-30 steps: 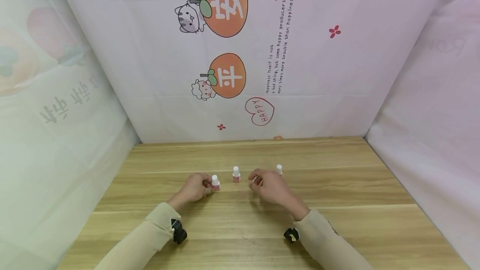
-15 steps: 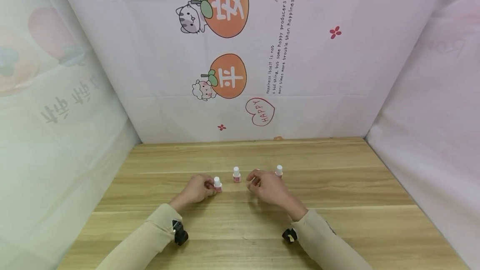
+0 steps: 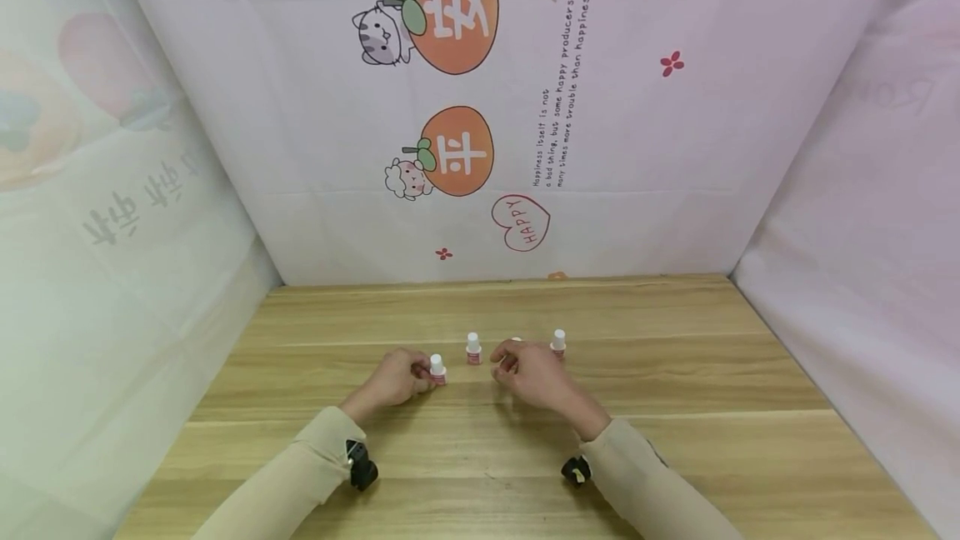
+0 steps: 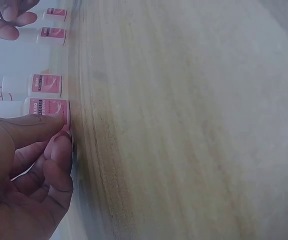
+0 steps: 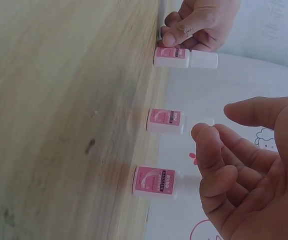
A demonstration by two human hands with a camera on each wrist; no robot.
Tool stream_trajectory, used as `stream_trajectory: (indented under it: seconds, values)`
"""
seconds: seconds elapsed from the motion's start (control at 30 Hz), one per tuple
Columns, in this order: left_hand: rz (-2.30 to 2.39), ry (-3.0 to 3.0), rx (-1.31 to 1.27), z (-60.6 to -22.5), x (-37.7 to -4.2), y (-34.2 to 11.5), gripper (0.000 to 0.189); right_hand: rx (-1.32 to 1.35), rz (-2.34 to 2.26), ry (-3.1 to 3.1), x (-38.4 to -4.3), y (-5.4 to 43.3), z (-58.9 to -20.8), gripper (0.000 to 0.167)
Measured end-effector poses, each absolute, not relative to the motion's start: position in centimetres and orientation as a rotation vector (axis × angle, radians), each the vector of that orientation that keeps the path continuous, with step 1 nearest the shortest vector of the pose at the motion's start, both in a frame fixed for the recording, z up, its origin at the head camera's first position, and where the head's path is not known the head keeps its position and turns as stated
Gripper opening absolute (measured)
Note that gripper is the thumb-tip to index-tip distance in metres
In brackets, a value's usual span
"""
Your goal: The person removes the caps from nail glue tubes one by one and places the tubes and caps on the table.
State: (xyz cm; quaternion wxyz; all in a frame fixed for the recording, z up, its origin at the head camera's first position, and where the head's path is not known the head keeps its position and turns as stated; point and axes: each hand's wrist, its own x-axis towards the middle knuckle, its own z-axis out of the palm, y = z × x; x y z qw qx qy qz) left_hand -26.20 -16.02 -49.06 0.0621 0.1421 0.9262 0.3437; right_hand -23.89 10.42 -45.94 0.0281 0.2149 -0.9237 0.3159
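Note:
Several small white nail glue bottles with pink labels stand upright in a loose row. My left hand (image 3: pixel 397 375) pinches the leftmost nail glue bottle (image 4: pixel 48 107) near its base, with the thumb over the lower part of the label. Just right of it stands the second nail glue bottle (image 3: pixel 473 350), untouched. My right hand (image 3: pixel 532 372) hovers with loosely bent fingers in front of the third nail glue bottle (image 5: pixel 155 181); thumb and index finger are apart and nothing is between them. In the head view that hand hides most of the third bottle. The rightmost nail glue bottle (image 3: pixel 558 344) stands beyond the knuckles.
The wooden tabletop (image 3: pixel 465 457) runs back to a white printed cloth (image 3: pixel 615 215). More cloth hangs along the left and right sides. Each sleeve cuff carries a small black wrist camera (image 3: pixel 362 465).
My left hand has slid the leftmost bottle slightly right and toward the near edge. My right hand has shifted a little left, so the third bottle's cap now peeks out behind it.

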Motion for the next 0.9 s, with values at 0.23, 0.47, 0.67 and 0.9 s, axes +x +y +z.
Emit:
stream_trajectory:
  seconds: [0.23,0.47,0.67,0.9]
  values:
    - [1.031,2.800,0.467,-48.98,-26.20,-15.96,0.010,0.665,1.004,-2.845,-23.99,10.27,-46.09,0.013]
    - [1.051,2.776,0.464,-48.82,-26.22,-15.82,0.010,0.665,0.992,-2.867,-24.19,10.05,-46.28,0.014]
    - [1.073,2.761,0.415,-48.84,-26.12,-15.61,0.011,0.676,1.005,-2.866,-24.15,9.79,-46.25,0.013]
    - [1.075,2.757,0.387,-48.87,-26.02,-15.49,0.012,0.683,1.057,-2.881,-24.23,9.61,-46.28,0.014]
